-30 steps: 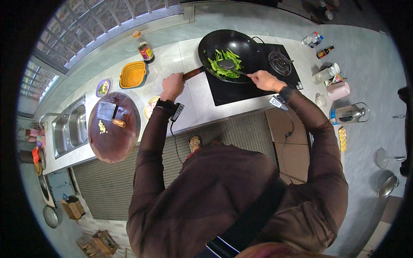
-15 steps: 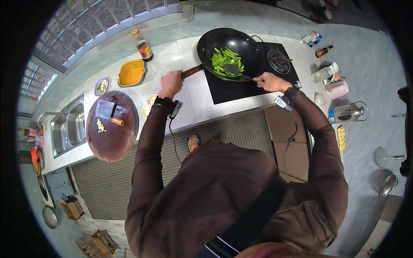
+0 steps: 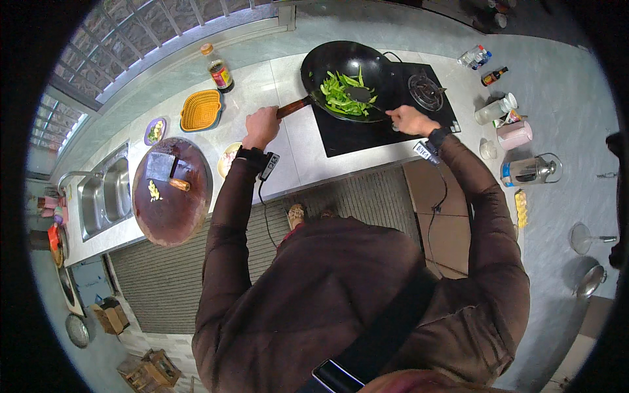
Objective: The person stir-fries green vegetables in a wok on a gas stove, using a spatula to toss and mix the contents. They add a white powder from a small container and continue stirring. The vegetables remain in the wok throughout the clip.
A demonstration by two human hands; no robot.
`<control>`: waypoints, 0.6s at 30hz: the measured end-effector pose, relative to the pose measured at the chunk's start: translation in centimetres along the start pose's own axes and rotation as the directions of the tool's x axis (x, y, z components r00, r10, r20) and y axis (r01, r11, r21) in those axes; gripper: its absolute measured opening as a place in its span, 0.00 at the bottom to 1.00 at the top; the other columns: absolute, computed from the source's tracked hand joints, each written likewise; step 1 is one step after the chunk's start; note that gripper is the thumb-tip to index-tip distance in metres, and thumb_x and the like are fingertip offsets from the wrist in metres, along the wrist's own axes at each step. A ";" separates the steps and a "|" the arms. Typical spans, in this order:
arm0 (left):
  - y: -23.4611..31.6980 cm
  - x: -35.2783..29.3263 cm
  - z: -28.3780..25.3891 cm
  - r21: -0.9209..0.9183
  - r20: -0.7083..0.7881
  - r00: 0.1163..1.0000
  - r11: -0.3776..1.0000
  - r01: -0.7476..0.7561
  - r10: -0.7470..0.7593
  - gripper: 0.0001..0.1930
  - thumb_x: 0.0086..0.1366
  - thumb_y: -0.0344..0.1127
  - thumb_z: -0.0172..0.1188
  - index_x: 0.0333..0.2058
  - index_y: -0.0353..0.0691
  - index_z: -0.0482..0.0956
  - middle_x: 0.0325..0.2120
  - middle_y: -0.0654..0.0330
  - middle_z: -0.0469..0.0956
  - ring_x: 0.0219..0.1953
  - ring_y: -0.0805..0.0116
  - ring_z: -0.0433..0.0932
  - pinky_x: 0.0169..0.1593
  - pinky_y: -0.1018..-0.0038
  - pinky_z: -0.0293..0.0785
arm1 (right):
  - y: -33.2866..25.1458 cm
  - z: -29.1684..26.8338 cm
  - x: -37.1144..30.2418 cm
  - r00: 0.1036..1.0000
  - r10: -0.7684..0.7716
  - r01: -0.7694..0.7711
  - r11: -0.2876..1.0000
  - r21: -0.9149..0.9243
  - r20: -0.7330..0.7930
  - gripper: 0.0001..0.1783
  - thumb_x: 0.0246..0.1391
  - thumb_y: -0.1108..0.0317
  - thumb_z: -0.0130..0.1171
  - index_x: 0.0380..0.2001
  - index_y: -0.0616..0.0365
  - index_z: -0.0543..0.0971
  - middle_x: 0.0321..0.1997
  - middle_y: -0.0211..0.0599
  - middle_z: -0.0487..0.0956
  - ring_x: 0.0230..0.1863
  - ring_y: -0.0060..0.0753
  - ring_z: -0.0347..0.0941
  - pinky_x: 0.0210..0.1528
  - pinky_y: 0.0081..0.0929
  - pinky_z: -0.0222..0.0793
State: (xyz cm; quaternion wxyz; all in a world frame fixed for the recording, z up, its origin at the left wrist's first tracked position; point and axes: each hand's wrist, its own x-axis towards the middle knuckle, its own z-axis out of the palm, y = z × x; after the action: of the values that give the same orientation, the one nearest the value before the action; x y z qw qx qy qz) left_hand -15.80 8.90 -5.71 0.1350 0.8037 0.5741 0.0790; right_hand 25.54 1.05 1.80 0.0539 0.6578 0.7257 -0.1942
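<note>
A black wok [image 3: 347, 54] sits on the left part of the black glass stove [image 3: 357, 141], with sliced green vegetables [image 3: 335, 98] inside. My left hand [image 3: 263, 126] is closed around the wok's wooden handle [image 3: 293, 107]. In my right hand [image 3: 411, 121] is a spatula [image 3: 358, 94]. Its dark blade lies among the greens on their right side, and some slices stand up behind it. The far end of the spatula's handle is hidden in my grip.
Left of me, a round chopping board [image 3: 164, 219] carries a cleaver [image 3: 160, 166] and chopped pale bits [image 3: 154, 190]. Nearby are a sink [image 3: 94, 203], yellow basket [image 3: 200, 110], small bowl [image 3: 155, 131] and sauce bottle [image 3: 221, 73]. A bare burner [image 3: 426, 92], jars and a glass pitcher [image 3: 524, 171] stand right.
The spatula blade has shifted slightly right and up within the wok, and the greens have been pushed about. My left hand stays on the handle.
</note>
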 end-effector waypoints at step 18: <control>-0.1 0.0 0.4 -0.028 -0.072 0.997 0.999 -0.025 0.023 0.11 0.63 0.39 0.58 0.44 0.50 0.81 0.35 0.54 0.83 0.40 0.51 0.82 0.42 0.53 0.74 | -3.5 0.5 5.5 0.989 -0.081 0.109 0.963 0.245 -0.124 0.22 0.56 0.65 0.50 0.54 0.50 0.80 0.29 0.55 0.80 0.29 0.48 0.78 0.36 0.38 0.72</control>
State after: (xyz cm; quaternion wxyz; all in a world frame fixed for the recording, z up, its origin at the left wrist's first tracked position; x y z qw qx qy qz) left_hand -15.82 8.85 -6.10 0.1248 0.8051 0.5678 0.1175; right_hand 21.31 5.81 0.27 -0.0803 0.6336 0.7279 -0.2494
